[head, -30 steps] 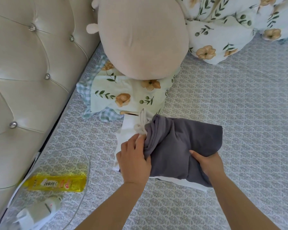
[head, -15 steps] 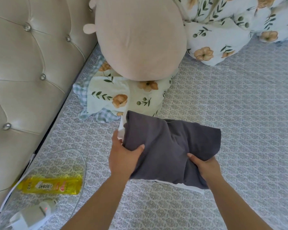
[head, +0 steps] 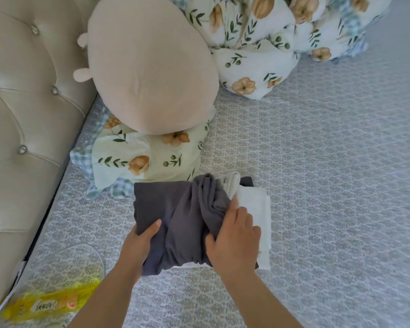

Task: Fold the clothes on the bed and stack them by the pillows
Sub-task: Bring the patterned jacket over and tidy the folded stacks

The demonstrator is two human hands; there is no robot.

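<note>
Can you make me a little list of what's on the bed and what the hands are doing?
Dark garment: grey garment, bunched, lying on the white clothes
Underneath: white folded clothes
Left hand: left hand gripping the grey garment's near left edge
Right hand: right hand pressing on its right side
Pillows: floral pillow just behind the pile, round beige cushion on top of it
Also: yellow bottle near the headboard
</note>
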